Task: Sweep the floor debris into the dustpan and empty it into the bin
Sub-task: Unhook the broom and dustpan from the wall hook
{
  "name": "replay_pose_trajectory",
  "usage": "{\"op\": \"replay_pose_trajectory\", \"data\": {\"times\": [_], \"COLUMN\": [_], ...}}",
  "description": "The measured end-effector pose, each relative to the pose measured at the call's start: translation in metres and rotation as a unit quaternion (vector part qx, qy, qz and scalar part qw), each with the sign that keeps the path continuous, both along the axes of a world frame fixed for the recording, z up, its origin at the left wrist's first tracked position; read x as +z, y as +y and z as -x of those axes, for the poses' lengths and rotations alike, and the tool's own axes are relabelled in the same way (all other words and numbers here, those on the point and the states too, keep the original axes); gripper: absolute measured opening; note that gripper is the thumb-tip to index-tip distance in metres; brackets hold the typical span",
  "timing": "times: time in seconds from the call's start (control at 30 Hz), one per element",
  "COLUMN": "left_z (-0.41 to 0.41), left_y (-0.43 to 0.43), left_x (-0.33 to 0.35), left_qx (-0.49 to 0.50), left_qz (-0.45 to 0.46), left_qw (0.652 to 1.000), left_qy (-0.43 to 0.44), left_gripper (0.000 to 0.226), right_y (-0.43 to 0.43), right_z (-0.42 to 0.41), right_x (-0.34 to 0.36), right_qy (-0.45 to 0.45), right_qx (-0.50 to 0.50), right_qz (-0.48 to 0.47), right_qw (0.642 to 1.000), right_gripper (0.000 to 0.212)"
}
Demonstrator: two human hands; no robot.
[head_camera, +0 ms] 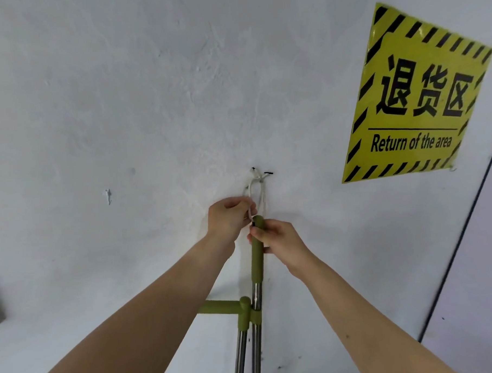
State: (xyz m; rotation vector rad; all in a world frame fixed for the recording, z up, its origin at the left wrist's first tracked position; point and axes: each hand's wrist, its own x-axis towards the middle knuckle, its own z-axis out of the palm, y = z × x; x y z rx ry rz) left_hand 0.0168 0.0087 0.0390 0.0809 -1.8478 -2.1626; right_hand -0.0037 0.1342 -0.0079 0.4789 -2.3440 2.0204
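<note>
**Desk:** What did the head camera show?

**Me:** Both my hands were up at a white wall (123,107), at the top of the sweeping set. My right hand (278,240) was wrapped round the green handle (257,256) just under its rounded cap. My left hand (230,216), just beside that cap, pinched the white string loop (257,195) between thumb and fingertips. The loop ran straight above my grip to a dark nail (262,174) in the plaster.

**Desk:** And the step in hand?

**Me:** By my reading, freeing the set from the wall, with the sweeping not yet begun, though the frame could not rule out hanging it back. Done well, the right hand takes the weight and lifts a little so the string slackens. The left then slides the loop up over the nail's tip. Tugging outward risked loosening the nail or dropping both poles.

**Desk:** How did the tool look?

**Me:** It had an olive-green sleeve over a bright steel pole (256,293), upright below my right hand. A second steel pole (241,353) ran alongside, joined to it by a green clip (254,317). A green crossbar (219,306) stuck out under my left forearm. Brush and pan lay below the frame, so I could not tell which pole carried which. A yellow-and-black sign (415,94) hung above my grip, to its right.
</note>
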Motion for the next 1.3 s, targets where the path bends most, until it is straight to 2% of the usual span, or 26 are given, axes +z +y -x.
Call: {"op": "replay_pose_trajectory", "data": {"times": [0.1, 0.23, 0.53, 0.6, 0.7, 0.77, 0.87, 0.97, 1.1, 1.2, 1.3], "left_z": [-0.004, -0.009, -0.023, -0.026, -0.030, -0.033, -0.044, -0.055, -0.071, -0.088, -0.103], "left_y": [-0.001, 0.000, -0.002, -0.004, -0.004, -0.001, 0.005, 0.019, 0.036, 0.048, 0.061], "left_x": [0.015, 0.031, 0.038, 0.034, 0.018, 0.003, -0.019, -0.038, -0.052, -0.071, -0.095], "left_qx": [-0.031, -0.059, -0.102, -0.123, -0.147, -0.197, -0.254, -0.251, -0.234, -0.269, -0.258], "left_qz": [-0.037, -0.035, -0.070, -0.045, 0.042, 0.102, 0.188, 0.275, 0.285, 0.237, 0.250], "left_qw": [0.999, 0.995, 0.989, 0.988, 0.987, 0.975, 0.949, 0.928, 0.930, 0.933, 0.933], "left_qy": [0.024, 0.070, 0.086, 0.084, 0.049, 0.018, -0.011, -0.004, 0.011, -0.011, -0.022], "left_gripper": [0.014, 0.013, 0.008, 0.016, 0.028, 0.039, 0.042, 0.046, 0.033, 0.043, 0.044], "right_y": [0.006, 0.011, 0.018, 0.022, 0.031, 0.037, 0.044, 0.053, 0.060, 0.070, 0.082], "right_z": [-0.005, -0.011, -0.033, -0.040, -0.050, -0.057, -0.071, -0.085, -0.102, -0.119, -0.137], "right_x": [0.014, 0.036, 0.079, 0.083, 0.077, 0.065, 0.043, 0.021, 0.000, -0.015, -0.032], "right_qy": [0.015, 0.034, 0.090, 0.099, 0.099, 0.096, 0.086, 0.070, 0.066, 0.069, 0.078], "right_qx": [-0.014, -0.022, -0.001, -0.007, -0.033, -0.048, -0.051, -0.048, -0.038, -0.024, -0.031], "right_qz": [0.009, 0.028, 0.041, 0.047, 0.046, 0.038, 0.035, 0.045, 0.039, 0.026, -0.024], "right_qw": [1.000, 0.999, 0.995, 0.994, 0.994, 0.994, 0.994, 0.995, 0.996, 0.997, 0.996], "right_gripper": [0.009, 0.006, 0.022, 0.020, 0.020, 0.020, 0.021, 0.024, 0.025, 0.022, 0.021]}}
